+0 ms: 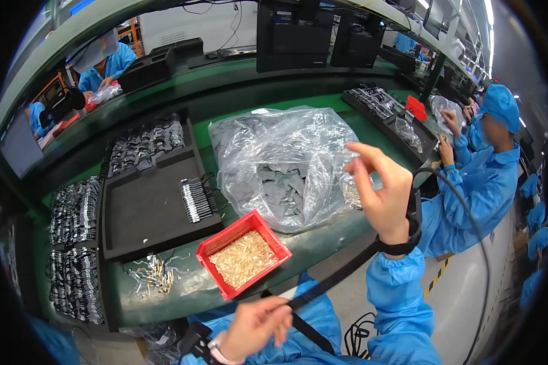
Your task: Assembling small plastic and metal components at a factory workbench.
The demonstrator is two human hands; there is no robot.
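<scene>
Head view on my feed: the right hand (pixel 383 191) is raised at the right side of a large clear plastic bag (pixel 310 137), thumb and forefinger parted, its grip released with nothing between them that I can see. Flat grey pieces (pixel 280 185) show inside the bag, which lies mid-table on the dark green table (pixel 195 293). Lower down, the left hand (pixel 256 328) has curled fingers beside a black woven strap (pixel 335 277); I cannot tell whether its grip is clenched on the strap. Just in front of the bag I have a red plastic bin (pixel 269 229) with short gold-coloured strips (pixel 243 258). Left of the bin sits a black rectangular tray (pixel 143 201) bearing a row of small silver parts (pixel 196 201).
</scene>
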